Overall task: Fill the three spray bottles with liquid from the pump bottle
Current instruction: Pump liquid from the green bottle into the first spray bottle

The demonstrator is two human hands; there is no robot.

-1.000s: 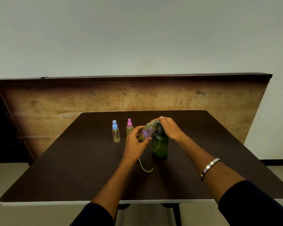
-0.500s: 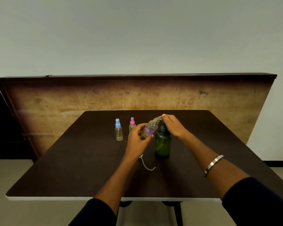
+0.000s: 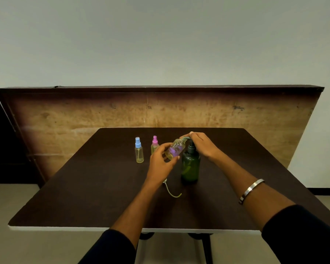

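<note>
Fingers of my left hand point(image 3: 161, 161) curl around a small clear bottle point(image 3: 175, 149), tilted, its long axis running up and right so its mouth meets the spout, while my right hand point(image 3: 202, 144) presses its fingers down on the green pump bottle's point(image 3: 190, 165) head. To fill cleanly, I judge I should keep mouth under spout and pump slowly. Two capped spray bottles, blue point(image 3: 139, 153) and pink point(image 3: 155, 144), stand upright to the left on the table point(image 3: 84, 187); a loose tube point(image 3: 172, 193) lies near me.

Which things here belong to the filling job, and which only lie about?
Job: green pump bottle; tilted bottle with purple print, held by left hand; blue-capped bottle; pink-capped bottle; right hand on pump.
Lying about: loose tube; table.
</note>
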